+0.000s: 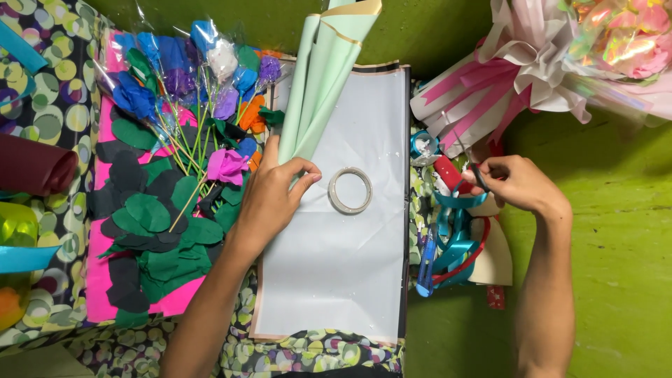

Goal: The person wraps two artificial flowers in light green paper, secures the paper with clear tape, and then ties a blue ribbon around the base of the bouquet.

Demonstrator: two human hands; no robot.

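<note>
The left hand (269, 196) pinches the lower end of a rolled mint-green paper sheet (318, 84), pressing it onto a large white sheet (336, 259) spread in the middle. The right hand (521, 183) grips the handles of scissors (465, 157) above a tangle of teal ribbon (451, 241). Paper flowers (203, 91) and green leaves (164, 224) lie left; a tape ring (350, 190) sits just beside the left hand's fingers.
</note>
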